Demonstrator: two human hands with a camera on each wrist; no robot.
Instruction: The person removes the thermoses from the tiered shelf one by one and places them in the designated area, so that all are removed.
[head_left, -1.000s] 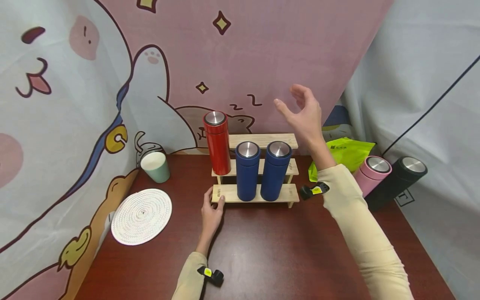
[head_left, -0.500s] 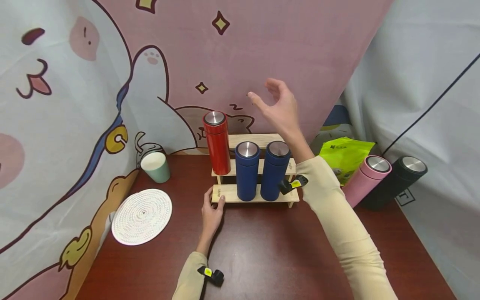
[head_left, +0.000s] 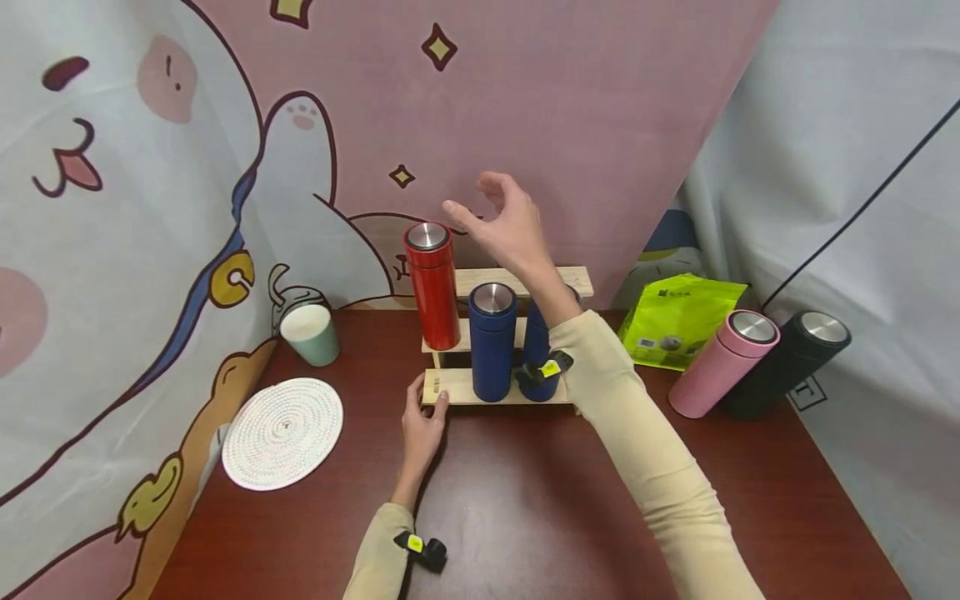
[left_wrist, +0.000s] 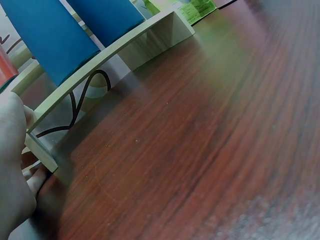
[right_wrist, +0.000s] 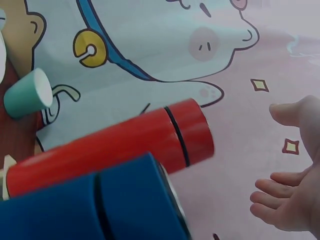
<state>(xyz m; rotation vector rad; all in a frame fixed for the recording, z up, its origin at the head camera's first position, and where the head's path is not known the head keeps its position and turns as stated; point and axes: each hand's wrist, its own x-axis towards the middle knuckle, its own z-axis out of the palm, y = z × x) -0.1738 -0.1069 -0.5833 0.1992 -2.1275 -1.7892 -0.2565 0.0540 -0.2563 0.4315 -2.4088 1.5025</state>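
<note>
Pale wooden rack (head_left: 458,386): left end gripped by your left hand (head_left: 424,432), probably for steadiness; left wrist view adds lower fingers beside rack's end. Red bottle (head_left: 437,296) stands on rack's middle step, left. Blue bottles (head_left: 492,354) stand on rack's front step. Your right hand (head_left: 512,231), above rack, holds nothing; right wrist view shows thumb well apart from fingers.

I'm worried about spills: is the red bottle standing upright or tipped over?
Upright: the red bottle stands on the middle step of the wooden rack, its silver top facing up.
</note>
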